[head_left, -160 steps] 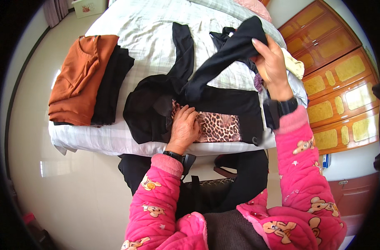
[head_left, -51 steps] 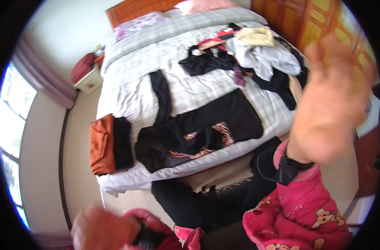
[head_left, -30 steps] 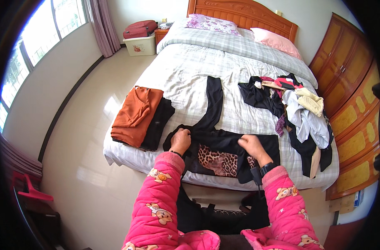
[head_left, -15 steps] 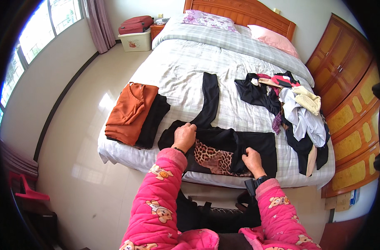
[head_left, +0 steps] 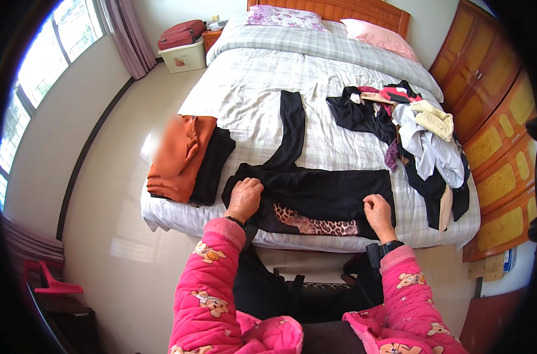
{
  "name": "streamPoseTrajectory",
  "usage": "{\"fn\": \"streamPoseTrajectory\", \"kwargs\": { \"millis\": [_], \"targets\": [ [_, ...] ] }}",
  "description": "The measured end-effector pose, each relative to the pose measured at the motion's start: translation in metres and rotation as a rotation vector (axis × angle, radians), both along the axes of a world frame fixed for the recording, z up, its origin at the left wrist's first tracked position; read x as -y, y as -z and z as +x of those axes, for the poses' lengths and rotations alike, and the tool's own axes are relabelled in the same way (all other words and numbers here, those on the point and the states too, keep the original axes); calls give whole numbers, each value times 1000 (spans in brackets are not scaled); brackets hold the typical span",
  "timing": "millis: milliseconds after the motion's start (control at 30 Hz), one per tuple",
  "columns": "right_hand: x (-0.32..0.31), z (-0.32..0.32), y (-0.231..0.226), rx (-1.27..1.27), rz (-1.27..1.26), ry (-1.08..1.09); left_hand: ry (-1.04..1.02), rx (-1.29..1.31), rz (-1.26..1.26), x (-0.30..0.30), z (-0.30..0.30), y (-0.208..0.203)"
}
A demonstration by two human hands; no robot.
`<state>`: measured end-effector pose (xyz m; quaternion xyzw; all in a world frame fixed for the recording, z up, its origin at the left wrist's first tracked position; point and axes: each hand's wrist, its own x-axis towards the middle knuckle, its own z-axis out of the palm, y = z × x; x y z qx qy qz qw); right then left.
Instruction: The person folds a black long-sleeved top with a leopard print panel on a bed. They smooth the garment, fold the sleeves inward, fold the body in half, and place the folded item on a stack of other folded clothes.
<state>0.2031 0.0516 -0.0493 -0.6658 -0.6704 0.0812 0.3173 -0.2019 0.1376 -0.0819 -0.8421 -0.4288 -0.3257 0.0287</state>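
A black long-sleeved top [head_left: 333, 187] with a leopard-print panel [head_left: 321, 226] is spread across the front of the bed. One of its sleeves [head_left: 292, 127] stretches away toward the middle of the mattress. My left hand [head_left: 244, 197] is closed on the fabric at the top's left end, fingers curled. At the right end, my right hand [head_left: 379, 213] has its fingers bent in a pinch on the black cloth; its fingertips are partly hidden. Left of the top lies a stack of folded clothes, an orange garment [head_left: 183, 156] over black ones [head_left: 214, 168].
A loose heap of clothes, with a white garment [head_left: 430, 150] and a cream one [head_left: 435, 120], lies on the bed's right side. Wooden cabinets [head_left: 486, 141] stand close on the right. Two pillows rest by the headboard [head_left: 339, 13]. A pink plastic stool [head_left: 50, 280] is at lower left.
The black fabric has been folded over and laid flatter, covering more of the leopard print. My right hand has moved right, my left hand slightly left.
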Motion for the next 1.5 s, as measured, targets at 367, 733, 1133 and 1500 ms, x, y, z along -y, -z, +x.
{"fn": "streamPoseTrajectory", "kwargs": {
  "millis": [367,733,1133,1500],
  "targets": [
    [5,-71,21,242,-245,-297,-191,-92,-238,-7,14,14],
    [32,-61,2,116,-106,-290,-228,-128,-229,-9,25,16],
    [12,15,-5,251,-73,14,-178,84,-136,-18,16,-41],
    [-9,30,-127,110,251,-53,-314,461,-113,-51,13,-56]
  ]
}}
